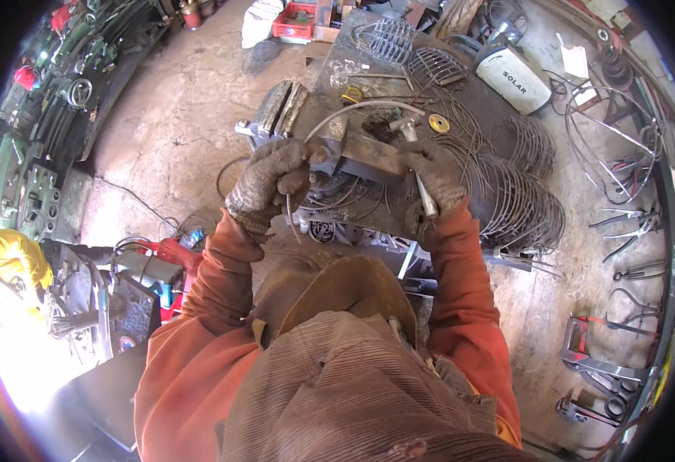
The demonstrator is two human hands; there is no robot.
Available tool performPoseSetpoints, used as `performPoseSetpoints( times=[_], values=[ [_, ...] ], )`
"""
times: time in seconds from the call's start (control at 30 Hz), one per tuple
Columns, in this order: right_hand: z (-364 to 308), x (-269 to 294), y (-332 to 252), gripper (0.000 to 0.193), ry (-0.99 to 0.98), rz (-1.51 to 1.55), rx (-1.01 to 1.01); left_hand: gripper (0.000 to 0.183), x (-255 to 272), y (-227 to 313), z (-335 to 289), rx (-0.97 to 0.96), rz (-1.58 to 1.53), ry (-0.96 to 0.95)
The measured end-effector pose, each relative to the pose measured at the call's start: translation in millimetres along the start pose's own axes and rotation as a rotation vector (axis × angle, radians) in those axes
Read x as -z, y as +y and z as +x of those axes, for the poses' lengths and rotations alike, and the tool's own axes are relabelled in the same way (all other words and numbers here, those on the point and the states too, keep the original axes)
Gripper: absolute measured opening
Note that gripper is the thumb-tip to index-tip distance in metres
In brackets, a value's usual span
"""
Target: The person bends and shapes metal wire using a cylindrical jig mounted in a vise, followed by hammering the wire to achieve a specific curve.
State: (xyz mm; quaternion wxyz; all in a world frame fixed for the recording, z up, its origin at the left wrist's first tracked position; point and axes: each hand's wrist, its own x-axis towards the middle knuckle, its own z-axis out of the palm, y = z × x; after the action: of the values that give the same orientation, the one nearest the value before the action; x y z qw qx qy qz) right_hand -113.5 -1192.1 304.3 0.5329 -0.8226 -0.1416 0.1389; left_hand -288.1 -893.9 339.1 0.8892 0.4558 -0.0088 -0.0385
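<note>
In the middle, my gloved left hand is closed around a thin bent metal rod. The rod arcs up and over to the right, and its other end hangs below the glove. My gloved right hand grips a hammer; its head shows beyond the fingers and its pale handle runs back toward my wrist. Between both hands sits a heavy bench vise, its wide jaws to the upper left. The left glove is close beside the vise, and the right glove is at the end of its body.
Stacked metal rings and loose wire cover the bench's right side, with a yellow-centred disc nearby. Wire baskets and a pale box stand farther back. Pliers hang at right; green machinery lines the left.
</note>
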Motion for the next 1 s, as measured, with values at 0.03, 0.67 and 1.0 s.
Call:
performPoseSetpoints(
  times=[0.03, 0.67, 1.0],
  values=[
    [6, 1, -8, 0.031, -0.043, -0.045, -0.075, 0.034, 0, 0, -1, 0.003, 0.001, 0.001],
    [-173, -82, -60, 0.042, 0.396, 0.087, 0.107, 0.033, -84, -61, 27, 0.211, 0.135, -0.009],
    [-246, -43, 15, 0.026, 0.542, -0.074, -0.213, 0.033, -145, -158, 39, 0.449, 0.320, -0.208]
  ],
)
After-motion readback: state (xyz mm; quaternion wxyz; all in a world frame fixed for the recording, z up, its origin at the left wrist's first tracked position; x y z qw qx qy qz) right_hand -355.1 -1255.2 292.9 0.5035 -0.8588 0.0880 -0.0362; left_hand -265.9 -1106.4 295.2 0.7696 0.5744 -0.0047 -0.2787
